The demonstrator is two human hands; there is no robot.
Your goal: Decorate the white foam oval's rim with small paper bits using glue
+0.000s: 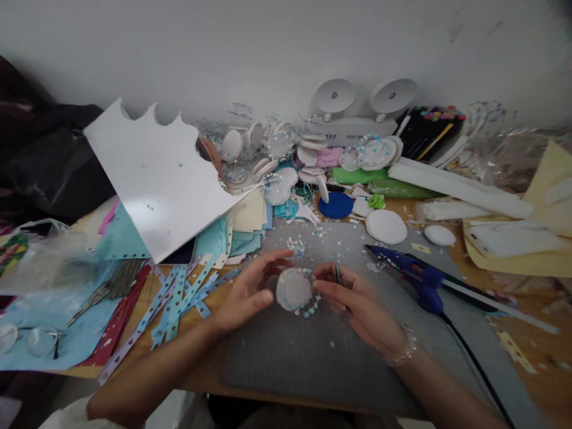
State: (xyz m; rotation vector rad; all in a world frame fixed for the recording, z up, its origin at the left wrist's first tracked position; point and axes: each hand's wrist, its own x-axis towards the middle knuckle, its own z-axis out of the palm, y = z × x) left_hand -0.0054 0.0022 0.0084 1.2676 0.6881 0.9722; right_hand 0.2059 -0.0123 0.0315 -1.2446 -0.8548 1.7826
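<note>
The small white disc [294, 290] sat between the two hands over the gray mat [286, 360]; whether it rested there or was lifted slightly could not be told. Trim of small blue and white pieces [311, 307] ran along its top and right, and part of it stood out past the lower right edge. The trimming looked partly done: the left edge seemed plain, and the outlying stretch did not appear to be settled against the rim. The left hand [251, 290] had its thumb and fingers spread apart just beside the disc, gripping nothing that showed. The right hand [346, 292] had its fingertips at the disc's right edge, with a thin dark tool [337, 273] among the fingers; how firmly they pinched could not be made out. Loose bits [297, 245] lay just beyond the disc. The easiest room for moving was on the near side, up to the mat's front edge. To the right, the blue glue gun [415, 269] and its cord [473, 351] limited the reach; to the left, punched strips [179, 301] did; decorated discs [280, 143] crowded the back.
</note>
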